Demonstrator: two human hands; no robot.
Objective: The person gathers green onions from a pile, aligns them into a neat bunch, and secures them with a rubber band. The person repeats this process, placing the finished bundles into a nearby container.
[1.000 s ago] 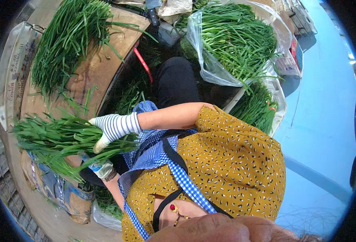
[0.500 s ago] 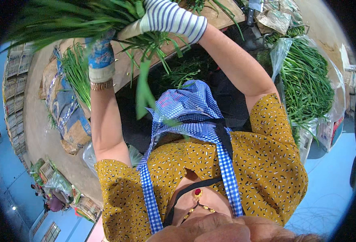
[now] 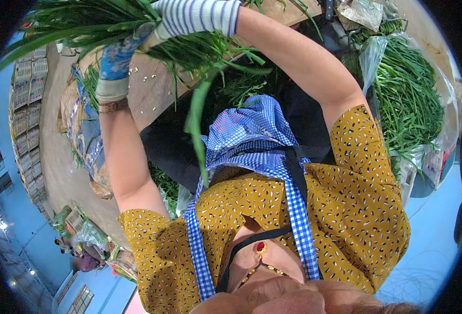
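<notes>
Fingers of both hands clamped on a bundle of greens (image 3: 136, 26) held up at top of head view, w/ loose blades drooping toward the chest. Left hand (image 3: 117, 57) in a blue glove grips the bundle from below, wrist pointing down; a band sits at the cuff. Right hand (image 3: 189, 18) in a striped white glove wraps over the stalks just beside the left, touching the same bunch. Under the bundle: a brown board (image 3: 152, 94) speckled w/ small bits. Right side: clear bag (image 3: 377, 57) stuffed w/ more long greens (image 3: 409, 99). Person wears a mustard dotted top and blue check apron (image 3: 252, 141). Left edge: stacked crates (image 3: 26, 83), sacks (image 3: 84, 136) near the board.
</notes>
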